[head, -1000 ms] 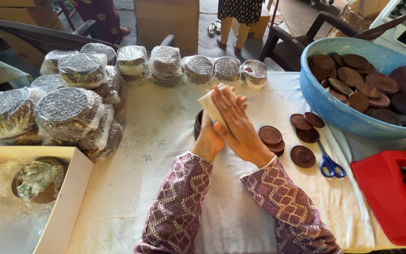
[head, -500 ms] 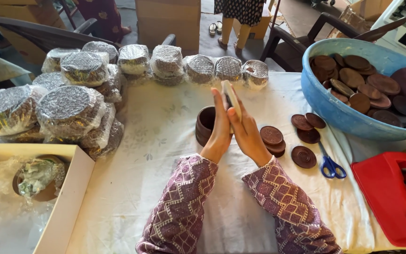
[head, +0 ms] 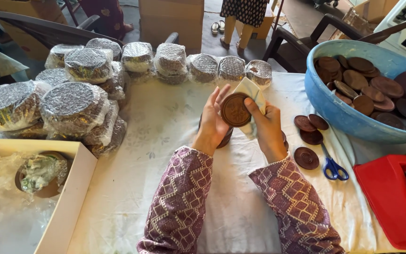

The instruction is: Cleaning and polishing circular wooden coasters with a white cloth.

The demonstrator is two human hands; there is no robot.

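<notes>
Brown carved wooden disc (head: pixel 235 109) now turned face-up toward camera, gripped between left hand (head: pixel 211 123) and right hand (head: pixel 265 126), raised above the white tablecloth (head: pixel 165 141); a second ago hidden under a pale cloth pressed flat between both palms, half a second ago held edge-on between upright palms. Left hand fingers (head: pixel 222 96) half-curled round disc's left rim, thumb side behind; right hand thumb on disc's right edge, remaining fingers closed on the pale cloth (head: pixel 253 94), now bunched behind and right of disc rather than covering it. Reads as wiping pass over, disc face exposed for a look; judging by that, cleaning of this piece near done. Dark stack of wooden cups (head: pixel 225 139) mostly hidden below hands now, fully in view half a second ago. Loose discs (head: pixel 306 157) on cloth to the right, beside blue-handled scissors (head: pixel 333 167), unmoved. Blue basin (head: pixel 334 113) at far right, full of similar discs. Red tape dispenser (head: pixel 391 197) bottom right. Plastic-wrapped bundles (head: pixel 74 106) piled left and in a row along the far edge. Open cardboard box (head: pixel 66 197) bottom left with plastic wrap inside
</notes>
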